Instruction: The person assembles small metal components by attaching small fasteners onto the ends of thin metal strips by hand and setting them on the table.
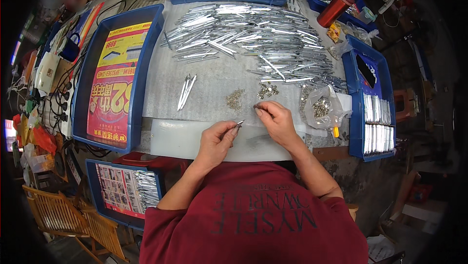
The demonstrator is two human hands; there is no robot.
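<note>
Red shirt (253,220) fills the bottom of the head view, both forearms reaching up over a white board (180,139) on the surface (214,81). Left hand (217,139) is clamped on a thin metal strip (239,124), tip poking out toward the right. Right hand (277,117) has fingertips pinched together on something tiny, too small to make out, just below the small rivets (267,89). Second heap of small parts (235,99) sits nearby; big pile of metal strips (253,37) further up. Looks like the fitting step: small part onto strip tip. Next move needs fine alignment.
</note>
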